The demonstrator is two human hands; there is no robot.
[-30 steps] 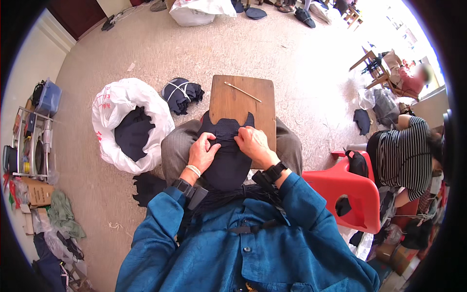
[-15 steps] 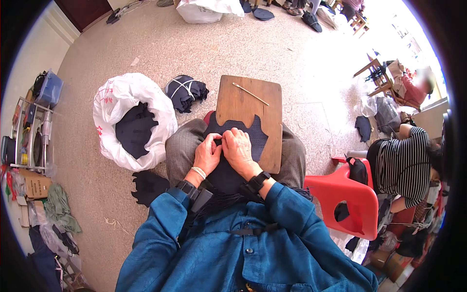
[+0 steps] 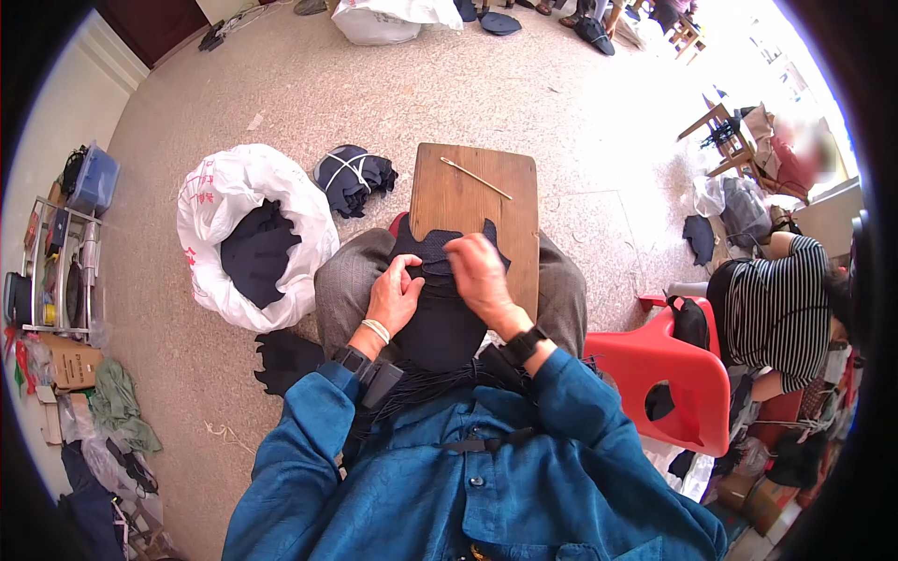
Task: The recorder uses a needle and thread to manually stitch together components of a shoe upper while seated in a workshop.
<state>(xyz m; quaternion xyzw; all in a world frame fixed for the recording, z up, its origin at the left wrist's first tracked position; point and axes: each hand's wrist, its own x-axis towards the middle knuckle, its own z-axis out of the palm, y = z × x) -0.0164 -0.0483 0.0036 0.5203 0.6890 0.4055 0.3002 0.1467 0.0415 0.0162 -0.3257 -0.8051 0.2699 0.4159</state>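
A dark navy cloth piece [image 3: 440,323] with a jagged, curved outline lies across my lap and over the near part of a wooden board [image 3: 440,192]. At the cloth's left edge my left hand [image 3: 394,297] pinches it between thumb and forefinger. Just above the cloth's upper right is my right hand [image 3: 483,279], its fingers curled together and partly blurred; whatever they hold, if anything, does not show. On the board's far half lies a long, thin, pale needle-like tool [image 3: 477,179] with an eye at one end. Dark fringe-like strands [image 3: 421,391] lie against my waist.
Left of my knees stands a white plastic bag [image 3: 313,210] with dark cloth pieces inside. Beyond it sits a tied dark bundle [image 3: 351,182]; another cloth piece [image 3: 285,363] lies on the floor. A red chair [image 3: 687,397] is at my right, near a person in a striped top [image 3: 772,299].
My right hand has moved right and away from my left hand, with its fingers lifted. My left hand stays at the cloth. The whole view has shifted slightly.
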